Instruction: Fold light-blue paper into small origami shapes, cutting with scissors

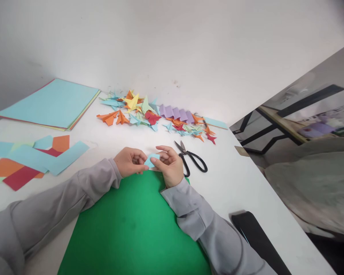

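A small light-blue piece of paper (151, 160) is held between both hands, above the far edge of a green mat (132, 225). My left hand (131, 162) pinches its left side with thumb and fingers. On the right, my right hand (169, 166) grips it with the thumb over its front, the fingers curled behind. Just right of my right hand lie black-handled scissors (192, 156), blades slightly apart. Behind the hands is a pile of small folded paper shapes (133, 102) in several colours, with a purple pleated row (176, 113) beside it.
Large coloured sheets (51, 103) are stacked at the back left. Loose paper strips (28, 156) lie at the left. A black phone-like object (258, 240) rests near the right table edge. A white wall (172, 49) stands behind the table.
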Tool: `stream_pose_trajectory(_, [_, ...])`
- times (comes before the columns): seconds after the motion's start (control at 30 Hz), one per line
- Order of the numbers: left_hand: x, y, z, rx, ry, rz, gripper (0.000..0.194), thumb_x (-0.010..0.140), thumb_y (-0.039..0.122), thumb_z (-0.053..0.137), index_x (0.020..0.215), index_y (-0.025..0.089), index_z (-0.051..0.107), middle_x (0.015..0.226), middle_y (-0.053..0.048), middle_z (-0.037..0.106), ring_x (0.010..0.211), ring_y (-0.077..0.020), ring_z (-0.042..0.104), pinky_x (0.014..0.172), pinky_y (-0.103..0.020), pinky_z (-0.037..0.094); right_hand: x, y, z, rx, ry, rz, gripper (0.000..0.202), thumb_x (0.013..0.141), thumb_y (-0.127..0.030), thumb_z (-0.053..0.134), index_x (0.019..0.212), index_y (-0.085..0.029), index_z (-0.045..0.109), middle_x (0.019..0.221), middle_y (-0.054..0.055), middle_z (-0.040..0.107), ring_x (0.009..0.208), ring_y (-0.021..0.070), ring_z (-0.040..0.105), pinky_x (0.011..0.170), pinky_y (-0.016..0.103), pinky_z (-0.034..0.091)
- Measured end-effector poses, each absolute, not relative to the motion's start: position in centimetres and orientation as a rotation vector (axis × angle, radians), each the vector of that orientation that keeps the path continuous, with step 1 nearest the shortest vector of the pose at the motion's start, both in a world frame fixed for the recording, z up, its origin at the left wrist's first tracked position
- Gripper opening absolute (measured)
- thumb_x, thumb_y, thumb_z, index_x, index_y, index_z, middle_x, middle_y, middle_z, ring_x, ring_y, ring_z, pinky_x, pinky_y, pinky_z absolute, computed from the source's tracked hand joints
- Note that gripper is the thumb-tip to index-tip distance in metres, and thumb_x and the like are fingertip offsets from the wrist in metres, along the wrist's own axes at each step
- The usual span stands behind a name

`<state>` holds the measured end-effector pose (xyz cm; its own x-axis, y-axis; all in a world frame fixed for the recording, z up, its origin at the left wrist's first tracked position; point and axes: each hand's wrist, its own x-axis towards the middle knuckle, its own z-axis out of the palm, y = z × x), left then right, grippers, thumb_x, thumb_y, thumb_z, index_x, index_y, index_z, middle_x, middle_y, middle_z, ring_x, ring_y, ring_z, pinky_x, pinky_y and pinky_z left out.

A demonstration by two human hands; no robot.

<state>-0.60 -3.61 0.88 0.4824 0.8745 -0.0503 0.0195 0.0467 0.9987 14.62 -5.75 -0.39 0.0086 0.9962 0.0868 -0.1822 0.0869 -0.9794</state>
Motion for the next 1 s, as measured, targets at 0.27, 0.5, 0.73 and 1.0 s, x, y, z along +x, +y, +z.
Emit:
stream_pose_trajectory(0.27, [-0.66, -3.9, 1.23, 1.455, 0.855, 0.669, 0.01, 0.058, 0.017, 0.067, 0.058, 0.01, 0.06, 0.046, 0.001, 0.058, 0.041, -0.0079, 0.054, 0.04, -0.016, 0.042, 14.25, -5.75, -0.25, -0.976, -1.192, 1.255, 0.038, 0.052, -0.023, 0.076, 0.082, -0.019, 0.053, 0.057, -0.007, 0.057, 0.046, 0.0075, 0.05, 0.043, 0.02, 0.04])
stream_pose_trajectory(0.5, [-0.5, -3.98, 1.2, 1.399, 0.814, 0.713, 0.017, 0.052, 0.02, 0.072, 0.054, 0.011, 0.058, 0.043, 0.003, 0.056, 0.038, -0.0066, 0.051, 0.038, -0.015, 0.039, 14.19, -5.99, 0.33, -0.98, -1.317, 1.258, 0.032, 0.048, -0.025, 0.078, 0.065, -0.017, 0.052, 0.051, -0.006, 0.056, 0.045, 0.0081, 0.05, 0.044, 0.02, 0.039])
stream_pose_trajectory(0.73, [-0.55, -3.89, 0.76, 1.482, 0.799, 0.642, 0.015, 0.058, 0.021, 0.067, 0.058, 0.011, 0.056, 0.051, 0.0, 0.06, 0.039, -0.0069, 0.051, 0.041, -0.018, 0.042, 14.2, -6.03, -0.08, -1.082, -1.261, 1.243, 0.026, 0.065, -0.038, 0.066, 0.056, -0.016, 0.053, 0.044, -0.004, 0.056, 0.036, 0.0073, 0.047, 0.036, 0.019, 0.035])
stream_pose_trajectory(1.0, [-0.44, -3.94, 1.1, 1.417, 0.784, 0.701, 0.018, 0.059, 0.023, 0.066, 0.06, 0.011, 0.053, 0.053, 0.001, 0.06, 0.038, -0.0054, 0.05, 0.038, -0.017, 0.041, 14.36, -5.77, -0.39, -1.069, -1.18, 1.287, 0.033, 0.071, -0.046, 0.057, 0.057, -0.016, 0.055, 0.042, -0.002, 0.057, 0.035, 0.0082, 0.049, 0.035, 0.019, 0.036])
